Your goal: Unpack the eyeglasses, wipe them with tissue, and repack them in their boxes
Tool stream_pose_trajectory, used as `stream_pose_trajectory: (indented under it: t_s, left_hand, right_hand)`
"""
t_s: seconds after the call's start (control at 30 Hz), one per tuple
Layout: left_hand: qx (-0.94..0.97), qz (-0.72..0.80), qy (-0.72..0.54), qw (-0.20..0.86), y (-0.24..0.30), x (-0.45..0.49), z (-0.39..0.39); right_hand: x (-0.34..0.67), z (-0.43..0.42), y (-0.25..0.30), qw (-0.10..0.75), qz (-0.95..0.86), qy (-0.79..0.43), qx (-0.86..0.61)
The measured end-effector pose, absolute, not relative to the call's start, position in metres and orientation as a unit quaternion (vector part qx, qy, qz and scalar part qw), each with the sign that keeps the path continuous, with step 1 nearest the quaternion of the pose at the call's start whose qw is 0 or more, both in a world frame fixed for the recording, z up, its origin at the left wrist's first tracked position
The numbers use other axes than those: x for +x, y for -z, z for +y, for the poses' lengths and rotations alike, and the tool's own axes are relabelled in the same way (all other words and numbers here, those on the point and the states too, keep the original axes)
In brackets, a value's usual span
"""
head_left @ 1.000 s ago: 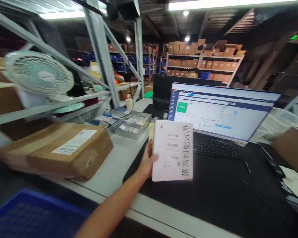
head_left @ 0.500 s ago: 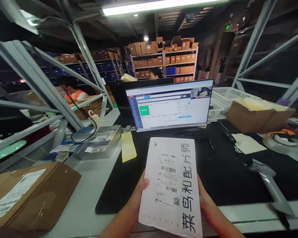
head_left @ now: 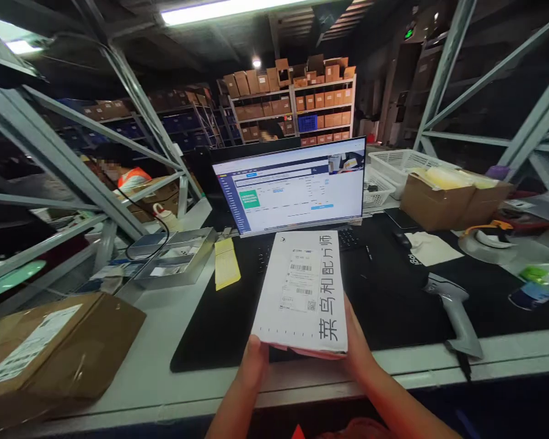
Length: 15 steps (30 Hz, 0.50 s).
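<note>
It was a warehouse: behind the wide, flat computer monitor [head_left: 293, 189], pale metal shelving [head_left: 293, 113] held brown cardboard boxes [head_left: 322, 100]; front-right of it lay a grey, pistol-shaped barcode scanner [head_left: 456, 314].

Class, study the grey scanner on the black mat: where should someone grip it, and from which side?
Probably around the slim handle of the scanner, coming from the near side: the handle points toward the near table edge, the wider head lies farther away, and the cord leaves the handle's end.

"菜鸟和配方师" on white package [head_left: 301, 292], label [head_left: 299, 281] illegible
</note>
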<state>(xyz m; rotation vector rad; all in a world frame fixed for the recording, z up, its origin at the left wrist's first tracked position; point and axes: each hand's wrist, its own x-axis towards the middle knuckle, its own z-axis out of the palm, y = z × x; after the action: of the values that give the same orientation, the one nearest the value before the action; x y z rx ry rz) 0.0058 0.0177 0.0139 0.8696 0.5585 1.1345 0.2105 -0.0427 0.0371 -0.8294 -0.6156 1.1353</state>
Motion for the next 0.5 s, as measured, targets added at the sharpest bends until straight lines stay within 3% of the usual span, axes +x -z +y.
stream_pose_trajectory:
  t_s: [0.27,0.5]
  left_hand:
    - [0.233,0.332,-0.573,0.712,-0.055,-0.015,0.029]
    - [0.163,0.319,-0.615,0.702,-0.103,-0.074,0.046]
  right_hand:
    - [0.212,-0.034,-0.035,0.63,-0.382,-0.504,-0.451]
    - [0.294,-0.07,0.025,0.583,-0.389,-0.413,-0.582]
